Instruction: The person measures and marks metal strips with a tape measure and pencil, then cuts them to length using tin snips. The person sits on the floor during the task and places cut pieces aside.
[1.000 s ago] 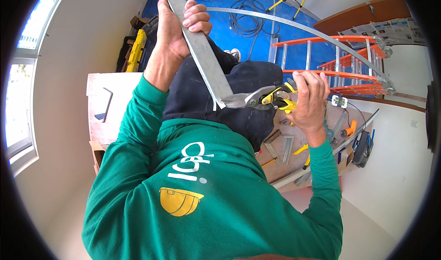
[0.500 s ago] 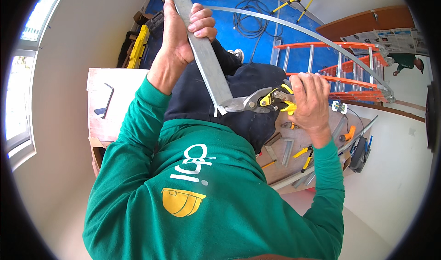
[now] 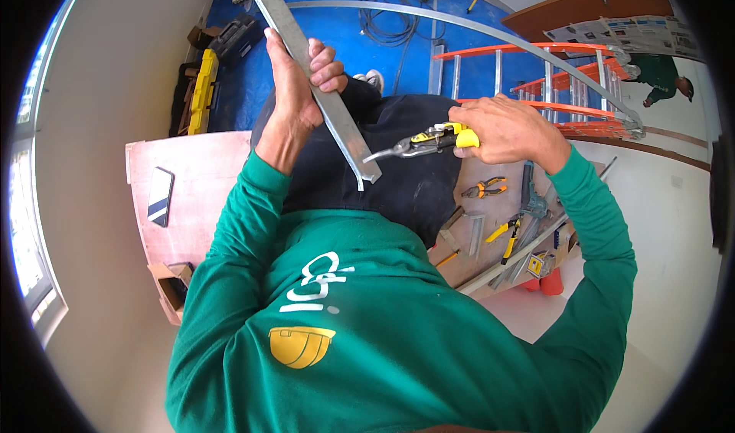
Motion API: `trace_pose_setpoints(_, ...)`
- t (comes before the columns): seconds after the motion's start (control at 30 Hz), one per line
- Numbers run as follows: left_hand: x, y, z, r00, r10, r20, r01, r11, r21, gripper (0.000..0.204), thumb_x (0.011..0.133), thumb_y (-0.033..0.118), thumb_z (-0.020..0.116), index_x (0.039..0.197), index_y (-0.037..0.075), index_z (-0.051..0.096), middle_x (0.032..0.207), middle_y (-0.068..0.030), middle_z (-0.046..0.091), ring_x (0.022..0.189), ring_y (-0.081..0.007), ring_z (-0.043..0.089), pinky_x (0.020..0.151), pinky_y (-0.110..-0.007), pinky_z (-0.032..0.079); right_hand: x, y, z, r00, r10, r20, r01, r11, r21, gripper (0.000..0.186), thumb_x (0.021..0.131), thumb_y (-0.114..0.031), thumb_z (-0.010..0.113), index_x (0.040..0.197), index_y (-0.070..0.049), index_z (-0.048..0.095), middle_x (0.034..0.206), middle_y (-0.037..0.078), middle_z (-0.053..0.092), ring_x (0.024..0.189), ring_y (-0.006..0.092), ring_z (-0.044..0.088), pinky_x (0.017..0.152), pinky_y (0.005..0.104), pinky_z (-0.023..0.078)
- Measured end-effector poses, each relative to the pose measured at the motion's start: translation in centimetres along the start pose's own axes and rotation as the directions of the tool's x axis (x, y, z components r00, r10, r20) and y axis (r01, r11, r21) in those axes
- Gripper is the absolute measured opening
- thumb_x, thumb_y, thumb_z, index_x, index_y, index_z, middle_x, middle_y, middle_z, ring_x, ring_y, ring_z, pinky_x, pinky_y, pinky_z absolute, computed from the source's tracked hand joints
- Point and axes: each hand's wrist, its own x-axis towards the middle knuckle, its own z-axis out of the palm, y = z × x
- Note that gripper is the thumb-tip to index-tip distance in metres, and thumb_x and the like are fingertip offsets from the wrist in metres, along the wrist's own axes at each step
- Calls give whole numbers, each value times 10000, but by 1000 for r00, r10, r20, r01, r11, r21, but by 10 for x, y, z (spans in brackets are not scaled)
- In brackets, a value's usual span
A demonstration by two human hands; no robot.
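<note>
My left hand (image 3: 300,77) is wrapped round a long grey metal channel (image 3: 344,123), which slants down across my dark trousers. The channel's lower end has a bent flap of metal. In my right hand (image 3: 514,130) is a pair of tin snips (image 3: 421,143) with yellow and black handles. Their jaws are seen edge-on, so how far apart they are is hard to tell. The jaw tip lies at the channel's right edge, just above its lower end; whether it bites into the metal cannot be made out.
Pliers (image 3: 484,188), a teal power tool (image 3: 532,192) and metal offcuts lie on the board at right. A phone (image 3: 160,196) lies on the left board. Beyond are an orange ladder (image 3: 528,47), a long metal strip (image 3: 429,21), black cable (image 3: 375,21) and another person (image 3: 664,77).
The snips have left the channel's end face and turned, with their tip now at its right edge. My right wrist has rotated, back of the hand up. My left hand keeps its grip.
</note>
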Motion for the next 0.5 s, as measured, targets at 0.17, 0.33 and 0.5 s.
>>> trace_pose_setpoints(0.17, 15, -14, 31, 999, 3, -49, -5, 999, -47, 767, 1007, 879, 311, 836, 139, 419, 686, 26, 349, 533, -92, 340, 480, -264, 326, -39, 18, 39, 956, 181, -233, -121, 960, 252, 447, 998, -458, 745, 1183, -72, 618, 973, 144, 699, 923, 346, 698, 823, 472, 548)
trace_pose_setpoints(0.33, 44, -34, 62, 986, -9, 166, 31, 991, -131, 786, 979, 908, 327, 846, 139, 415, 691, 20, 354, 545, -103, 348, 482, -263, 310, -62, -72, 167, 739, 601, -303, 466, -131, 875, 456, 1098, -462, 629, 1209, -22, 591, 858, 66, 632, 683, 129, 634, 635, 295, 553)
trace_pose_setpoints(0.5, 84, -51, 61, 981, -2, 196, 32, 988, -151, 862, 864, 994, 418, 832, 133, 458, 685, 17, 391, 552, -116, 379, 487, -277, 345, -43, -143, 272, 384, 911, -150, 438, -37, 898, 411, 1090, -438, 651, 1149, -38, 575, 839, 75, 614, 731, 160, 625, 726, 324, 549)
